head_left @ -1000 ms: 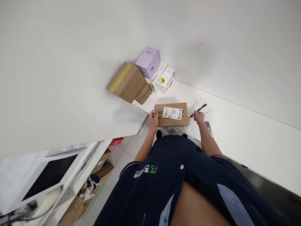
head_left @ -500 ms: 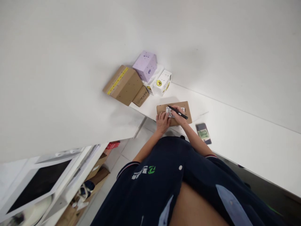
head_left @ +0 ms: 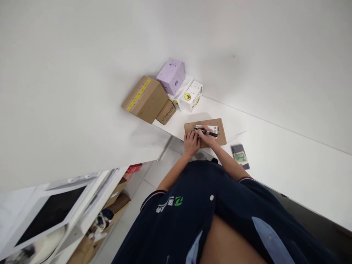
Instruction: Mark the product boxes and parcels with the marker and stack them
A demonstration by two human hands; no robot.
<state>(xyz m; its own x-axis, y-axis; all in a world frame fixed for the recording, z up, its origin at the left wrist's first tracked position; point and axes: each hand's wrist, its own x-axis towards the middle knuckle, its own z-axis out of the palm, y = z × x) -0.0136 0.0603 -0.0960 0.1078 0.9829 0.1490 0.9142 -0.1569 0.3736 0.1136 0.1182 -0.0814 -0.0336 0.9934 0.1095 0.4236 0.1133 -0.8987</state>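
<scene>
A flat brown cardboard box lies on the white table close to my body, with a white printed label on its top. In my right hand is a black marker pen, its tip pointing left over the label's left part. My left hand rests on the box's near left part, fingers laid on the cardboard beside the label. My hands partly cover the label. I cannot tell whether the pen tip touches it.
At the table's left end stand a large brown carton with yellow tape, a small brown box, a lilac box and white avocado-printed boxes. A phone with a banknote design lies right of my forearm. Shelving with a microwave is lower left.
The pen has tilted to lie more level, its tip slightly lower in the picture. My left hand keeps its place on the box. The whole view has shifted a little.
</scene>
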